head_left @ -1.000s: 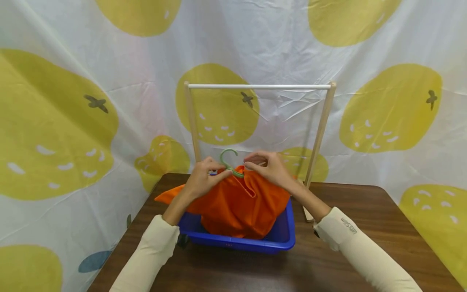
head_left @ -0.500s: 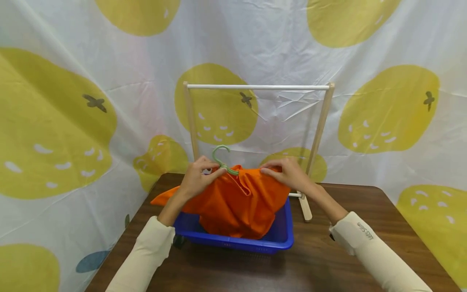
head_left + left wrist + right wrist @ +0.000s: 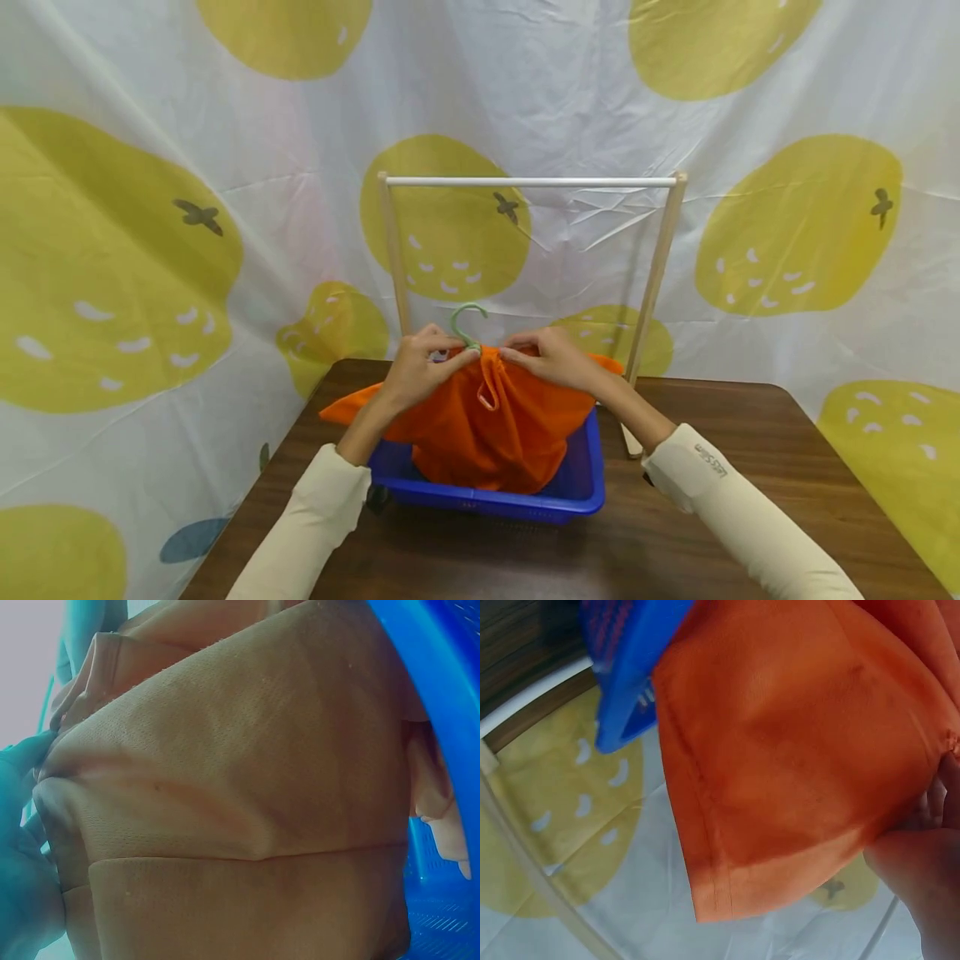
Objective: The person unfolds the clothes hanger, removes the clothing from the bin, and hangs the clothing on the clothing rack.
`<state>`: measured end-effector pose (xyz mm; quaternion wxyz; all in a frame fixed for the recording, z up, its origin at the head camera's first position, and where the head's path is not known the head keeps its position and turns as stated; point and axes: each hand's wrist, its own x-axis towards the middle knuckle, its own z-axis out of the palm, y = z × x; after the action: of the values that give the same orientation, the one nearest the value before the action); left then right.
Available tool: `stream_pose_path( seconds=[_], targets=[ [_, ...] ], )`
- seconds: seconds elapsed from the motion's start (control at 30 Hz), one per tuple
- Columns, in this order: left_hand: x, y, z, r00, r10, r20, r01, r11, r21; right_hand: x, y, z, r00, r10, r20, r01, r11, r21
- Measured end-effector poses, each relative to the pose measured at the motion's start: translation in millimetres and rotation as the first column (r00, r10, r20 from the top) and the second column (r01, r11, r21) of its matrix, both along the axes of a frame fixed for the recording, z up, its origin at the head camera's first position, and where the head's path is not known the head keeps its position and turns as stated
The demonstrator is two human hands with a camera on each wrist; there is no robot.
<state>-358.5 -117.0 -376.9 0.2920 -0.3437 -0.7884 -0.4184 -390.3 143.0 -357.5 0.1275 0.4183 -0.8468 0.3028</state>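
An orange shirt is bunched up, its lower part inside a blue basket. From its neck rises the hook of a green hanger; the rest of the hanger is hidden by cloth. My left hand pinches the shirt close beside the hook, thumb in front. In the left wrist view the left hand grips a fold of the fabric. On the other side of the neck, my right hand pinches the cloth. A hemmed sleeve hangs down below the right hand in the right wrist view.
Behind the basket stands a wooden rack with a white rail and a right post. The basket rests on a dark wooden table. A white curtain with yellow fruit prints hangs behind.
My right hand moved out along the shirt's shoulder, then back to the neck, where it pinches the cloth. The neckline is drawn together and covers the hanger's shoulder. The left hand keeps its grip.
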Motion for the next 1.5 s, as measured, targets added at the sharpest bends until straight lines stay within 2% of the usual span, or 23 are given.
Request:
stream_pose_path(
  seconds=[0.17, 0.33, 0.47, 0.57, 0.63, 0.7, 0.83, 1.0, 1.23, 1.33, 1.5],
  targets=[
    [0.1, -0.1, 0.2, 1.0, 0.017, 0.01, -0.017, 1.0, 0.014, 4.0, 0.0, 2.5, 0.999, 0.028, 0.043, -0.025, 0.998, -0.059],
    [-0.1, -3.3, 1.1, 0.999, 0.033, 0.016, -0.033, 0.999, 0.023, 8.1, 18.4, 7.4, 0.994, 0.041, 0.1, -0.029, 0.993, -0.114],
    [1.2, -4.3, 1.1, 0.999, 0.036, 0.016, -0.037, 0.999, 0.034, 4.3, 33.4, 2.9, 1.0, 0.002, -0.012, -0.003, 0.998, -0.063],
    [0.7, -2.6, 0.0, 0.999, 0.032, 0.004, -0.032, 0.999, 0.031, 1.9, 37.1, -4.6, 0.99, -0.003, -0.139, -0.001, 1.0, -0.031],
    [0.1, -0.1, -0.5, 1.0, 0.022, 0.0, -0.022, 1.0, 0.02, 1.8, 35.6, -9.2, 0.982, -0.002, -0.19, -0.002, 1.0, -0.023],
    [-0.7, 3.2, -0.4, 1.0, 0.01, -0.005, -0.01, 1.0, 0.006, 2.4, 32.0, -13.0, 0.977, 0.0, -0.211, -0.006, 1.0, -0.027],
    [-2.0, 10.2, 1.1, 0.999, 0.002, -0.036, -0.003, 1.0, -0.022, 5.6, 21.1, -16.0, 0.984, 0.007, -0.178, -0.015, 0.999, -0.045],
    [-3.1, 18.6, 6.4, 0.998, 0.045, -0.049, -0.049, 0.995, -0.088, 10.2, 11.9, -16.8, 0.994, -0.003, -0.112, -0.009, 0.995, -0.101],
    [2.9, 22.7, 18.3, 0.991, 0.124, 0.041, -0.116, 0.978, -0.171, 13.4, 13.8, -17.0, 0.999, -0.026, -0.032, 0.021, 0.985, -0.17],
    [7.5, 20.9, 24.3, 0.981, 0.193, 0.024, -0.183, 0.958, -0.218, 13.5, 16.2, -16.8, 0.999, -0.03, -0.015, 0.026, 0.98, -0.197],
    [16.1, 5.5, 33.7, 0.953, 0.296, -0.059, -0.3, 0.912, -0.281, 15.0, 21.3, -14.7, 0.999, -0.049, -0.004, 0.047, 0.976, -0.215]
  ],
)
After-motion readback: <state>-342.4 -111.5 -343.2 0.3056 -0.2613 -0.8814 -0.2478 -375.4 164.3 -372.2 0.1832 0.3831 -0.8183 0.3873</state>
